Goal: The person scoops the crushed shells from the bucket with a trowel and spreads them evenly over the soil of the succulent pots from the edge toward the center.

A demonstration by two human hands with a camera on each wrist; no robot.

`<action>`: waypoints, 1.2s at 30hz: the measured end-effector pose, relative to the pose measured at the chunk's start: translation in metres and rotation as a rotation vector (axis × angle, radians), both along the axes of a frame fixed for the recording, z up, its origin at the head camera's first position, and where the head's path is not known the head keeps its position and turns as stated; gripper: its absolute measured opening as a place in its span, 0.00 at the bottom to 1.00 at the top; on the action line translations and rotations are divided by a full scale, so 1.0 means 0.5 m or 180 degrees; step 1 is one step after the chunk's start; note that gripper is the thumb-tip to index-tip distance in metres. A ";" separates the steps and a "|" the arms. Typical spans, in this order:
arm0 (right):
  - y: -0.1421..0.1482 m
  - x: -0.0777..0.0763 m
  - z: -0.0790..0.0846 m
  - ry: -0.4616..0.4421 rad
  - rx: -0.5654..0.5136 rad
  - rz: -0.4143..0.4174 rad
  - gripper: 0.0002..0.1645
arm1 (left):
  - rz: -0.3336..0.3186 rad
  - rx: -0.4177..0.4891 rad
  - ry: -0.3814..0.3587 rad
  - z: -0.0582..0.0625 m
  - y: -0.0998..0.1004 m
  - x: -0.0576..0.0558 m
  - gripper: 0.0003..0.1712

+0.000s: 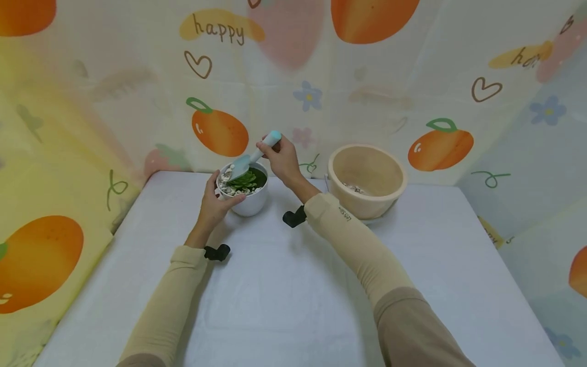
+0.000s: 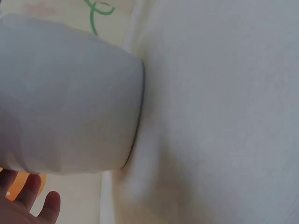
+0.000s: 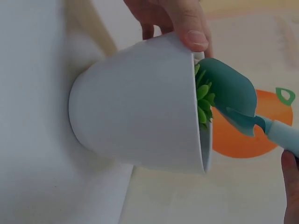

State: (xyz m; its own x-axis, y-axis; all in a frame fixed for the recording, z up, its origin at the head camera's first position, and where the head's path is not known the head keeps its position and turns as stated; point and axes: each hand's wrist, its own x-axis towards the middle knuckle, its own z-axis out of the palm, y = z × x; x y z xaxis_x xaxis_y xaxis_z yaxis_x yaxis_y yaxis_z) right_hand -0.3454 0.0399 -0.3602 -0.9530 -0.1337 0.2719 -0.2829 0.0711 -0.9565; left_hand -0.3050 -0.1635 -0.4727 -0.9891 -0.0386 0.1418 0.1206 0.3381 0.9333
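Observation:
A white flowerpot (image 1: 253, 204) stands upright on the table, with a green succulent (image 1: 245, 179) and white pebbles (image 1: 225, 177) inside. My left hand (image 1: 212, 206) holds the pot at its left side, thumb along the front near the rim. In the right wrist view its thumb (image 3: 197, 38) lies on the rim. My right hand (image 1: 285, 162) grips the pale handle of a small light-blue trowel (image 3: 232, 93). The blade slants down over the pot's left part, close to the plant and pebbles. From the left wrist, the pot's smooth wall (image 2: 70, 98) fills much of the view.
A beige bucket (image 1: 367, 199) with some pebbles (image 1: 354, 188) at its bottom stands right of the pot, near the back edge. A white cloth covers the table (image 1: 293, 306). Behind it hangs a fruit-patterned backdrop (image 1: 275, 102).

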 end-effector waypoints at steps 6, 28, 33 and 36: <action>0.005 -0.001 0.009 -0.0015 0.0075 0.0016 0.19 | 0.0124 0.0038 0.0161 -0.004 0.012 0.006 0.61; 0.001 0.002 0.003 -0.0004 0.0120 0.0094 0.16 | -0.0149 0.0001 -0.0086 0.005 -0.005 -0.005 0.61; 0.001 0.001 0.010 0.0164 0.0143 0.0110 0.14 | 0.0045 -0.0046 0.0123 0.002 0.011 -0.002 0.62; 0.002 0.002 0.011 0.0222 0.0184 0.0115 0.15 | 0.0188 -0.0094 0.0246 -0.001 0.021 0.001 0.61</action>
